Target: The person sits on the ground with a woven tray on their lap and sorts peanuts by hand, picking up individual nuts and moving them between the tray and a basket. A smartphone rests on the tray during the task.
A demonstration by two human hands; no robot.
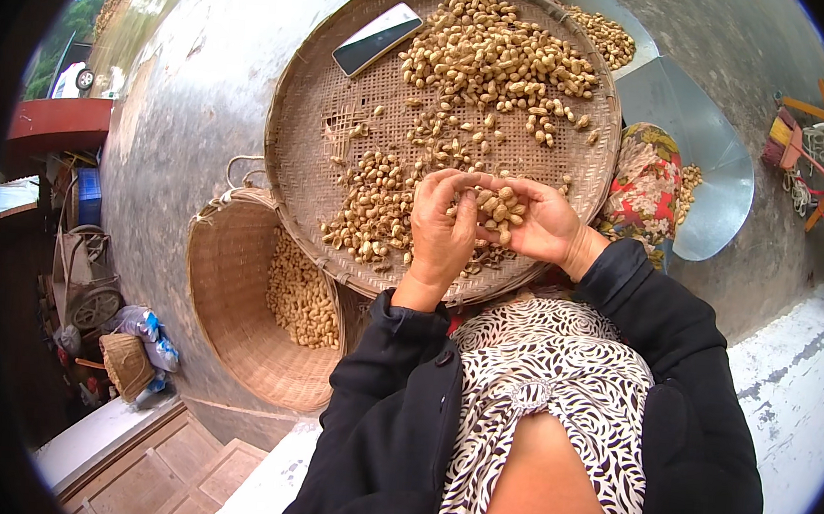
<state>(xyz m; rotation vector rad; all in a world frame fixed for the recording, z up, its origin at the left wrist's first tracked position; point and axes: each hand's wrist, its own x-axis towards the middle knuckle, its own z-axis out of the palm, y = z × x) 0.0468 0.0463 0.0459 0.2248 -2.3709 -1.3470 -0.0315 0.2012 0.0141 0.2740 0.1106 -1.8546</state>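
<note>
My right hand (545, 220) is cupped palm up around a small heap of unshelled peanuts (500, 207). Close against it, my left hand (443, 220) has its fingers curled and its thumb at the edge of that heap. Whether a peanut is pinched there is hard to make out. Both hands are over the near side of a round woven bamboo tray (364, 117). A large pile of peanuts (498, 55) covers the tray's far side, and a second pile (372, 211) lies left of my hands. Loose peanuts and bits of shell are scattered between them.
A smartphone (377, 40) rests on the tray's far left. Beside the tray, a deep bamboo basket (237, 302) contains peanuts. At right are a metal sheet pan (719, 171) with peanuts, floral cloth (643, 173) and a broom (782, 139). A handcart (85, 270) stands left.
</note>
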